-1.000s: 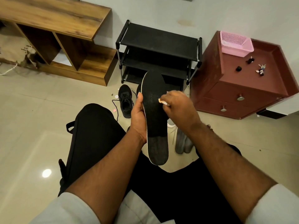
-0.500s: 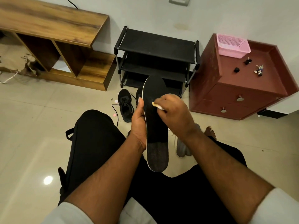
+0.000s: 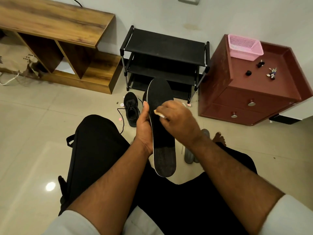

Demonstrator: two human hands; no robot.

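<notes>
A long black insole (image 3: 162, 133) with a thin white edge stands upright in front of me, toe end up. My left hand (image 3: 144, 126) grips its left edge at mid-length, thumb along the rim. My right hand (image 3: 177, 121) lies over the insole's middle and pinches a small pale pad (image 3: 159, 114) against the black surface. A black lace-up shoe (image 3: 131, 108) sits on the floor behind my left hand, laces loose.
Against the wall stand a black shoe rack (image 3: 166, 58), a wooden shelf unit (image 3: 55, 39) to the left and a red-brown drawer cabinet (image 3: 250, 92) with a pink basket (image 3: 244, 47) to the right. A grey shoe (image 3: 190, 155) lies on the tiled floor below my right wrist.
My right hand with the pad has slid a little down and left across the insole. The left hand keeps the same grip.
</notes>
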